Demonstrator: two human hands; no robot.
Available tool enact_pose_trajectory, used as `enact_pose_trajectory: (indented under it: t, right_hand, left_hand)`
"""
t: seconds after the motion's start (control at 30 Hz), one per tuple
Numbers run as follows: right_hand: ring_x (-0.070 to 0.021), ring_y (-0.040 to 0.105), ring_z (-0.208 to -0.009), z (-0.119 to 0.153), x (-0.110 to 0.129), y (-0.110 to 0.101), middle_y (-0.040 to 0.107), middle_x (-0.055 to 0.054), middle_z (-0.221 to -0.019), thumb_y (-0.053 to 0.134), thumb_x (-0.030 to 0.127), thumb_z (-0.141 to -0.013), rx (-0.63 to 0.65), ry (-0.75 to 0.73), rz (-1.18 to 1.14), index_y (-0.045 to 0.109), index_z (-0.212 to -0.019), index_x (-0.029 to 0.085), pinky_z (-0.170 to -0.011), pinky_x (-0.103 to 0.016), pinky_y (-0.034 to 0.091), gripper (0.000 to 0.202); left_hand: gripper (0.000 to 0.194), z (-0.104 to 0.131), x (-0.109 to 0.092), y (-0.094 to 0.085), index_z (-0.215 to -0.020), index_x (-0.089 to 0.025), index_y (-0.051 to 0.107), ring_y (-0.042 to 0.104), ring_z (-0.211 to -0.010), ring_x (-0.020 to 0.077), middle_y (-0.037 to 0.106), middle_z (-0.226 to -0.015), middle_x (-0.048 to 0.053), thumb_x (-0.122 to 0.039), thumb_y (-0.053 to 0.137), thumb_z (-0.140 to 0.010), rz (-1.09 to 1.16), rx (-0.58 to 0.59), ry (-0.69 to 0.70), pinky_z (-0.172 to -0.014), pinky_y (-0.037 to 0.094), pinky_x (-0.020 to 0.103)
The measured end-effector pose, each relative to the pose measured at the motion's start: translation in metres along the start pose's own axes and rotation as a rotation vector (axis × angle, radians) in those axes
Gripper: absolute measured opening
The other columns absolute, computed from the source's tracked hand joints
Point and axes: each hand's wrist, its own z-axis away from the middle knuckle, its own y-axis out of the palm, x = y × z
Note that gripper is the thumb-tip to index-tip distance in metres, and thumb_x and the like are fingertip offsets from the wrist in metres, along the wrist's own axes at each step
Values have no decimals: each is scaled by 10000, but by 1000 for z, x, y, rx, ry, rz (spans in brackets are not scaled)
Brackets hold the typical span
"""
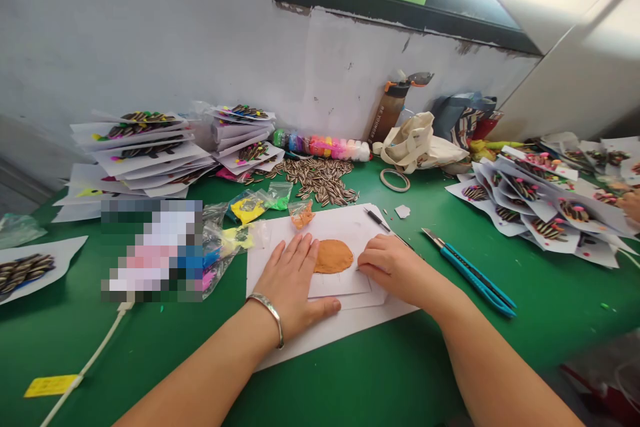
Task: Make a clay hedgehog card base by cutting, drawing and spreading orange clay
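Note:
An orange-brown clay oval (334,256) lies flat on white paper (320,213) at the middle of the green table. My left hand (295,280) rests on the paper with its fingers spread, the fingertips touching the left edge of the oval. Just right of the oval, my right hand (393,267) has its fingers curled together at the paper; anything between them is too small to make out. A black pen (376,218) lies beyond the right hand. At the paper's far edge sits a small bag of orange clay (301,215).
Sunflower seeds (320,179), tape (395,180) and clay bags (249,207) lie beyond the paper. A blue cutter (470,273) is at the right. Stacked seed pictures (150,153) stand left, more (540,203) right. Part of another person's hand (631,205) shows at the right edge.

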Motion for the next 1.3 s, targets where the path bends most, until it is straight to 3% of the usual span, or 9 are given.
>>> enact_pose_trajectory:
  t: [0.13, 0.47, 0.6, 0.87, 1.03, 1.3]
  right_hand:
    - [-164, 546, -796, 5, 2, -5, 621, -32, -795, 550, 253, -863, -19, 31, -74, 672, -889, 212, -722, -293, 410, 131]
    - [-213, 510, -945, 23, 12, 3, 586, -77, -989, 536, 293, -875, -50, 37, -90, 577, -1192, 263, -836, -369, 426, 321]
    - [-214, 494, -920, 22, 18, 6, 576, -74, -940, 522, 326, -884, -48, 51, 8, 585, -1177, 260, -823, -379, 413, 307]
    - [-207, 483, -901, 17, 15, 11, 579, -77, -958, 527, 325, -878, -93, 83, -21, 537, -1236, 219, -824, -369, 409, 374]
    - [-213, 486, -887, 13, 18, 14, 581, -81, -897, 507, 330, -888, -87, 83, 61, 589, -1171, 196, -804, -371, 414, 324]
    - [-208, 496, -861, 14, 7, 19, 583, -78, -924, 518, 317, -881, -147, 88, -85, 553, -1220, 207, -801, -364, 434, 358]
  left_hand:
    - [965, 0, 0, 1, -1451, -131, 221, 93, -1401, 294, 158, -1523, 125, -744, 392, -726, 2, -6, 1, -1132, 63, 455]
    - [975, -1, 2, 3, -1449, -104, 221, 88, -1402, 294, 148, -1523, 132, -749, 375, -734, -7, -18, 14, -1132, 70, 466]
    - [966, 0, 1, 2, -1446, -115, 235, 81, -1404, 284, 148, -1524, 124, -752, 368, -732, -16, -8, 6, -1133, 65, 456]
    - [962, -1, 1, 0, -1447, -111, 230, 86, -1404, 284, 144, -1523, 124, -747, 366, -737, -22, 1, 6, -1131, 68, 460]
    - [961, -1, 1, 2, -1447, -128, 235, 85, -1404, 281, 150, -1524, 117, -757, 356, -730, -32, -3, 1, -1131, 62, 450]
    - [980, -1, 1, -1, -1450, -110, 219, 81, -1403, 282, 124, -1522, 120, -761, 351, -730, -35, 18, -5, -1133, 70, 453]
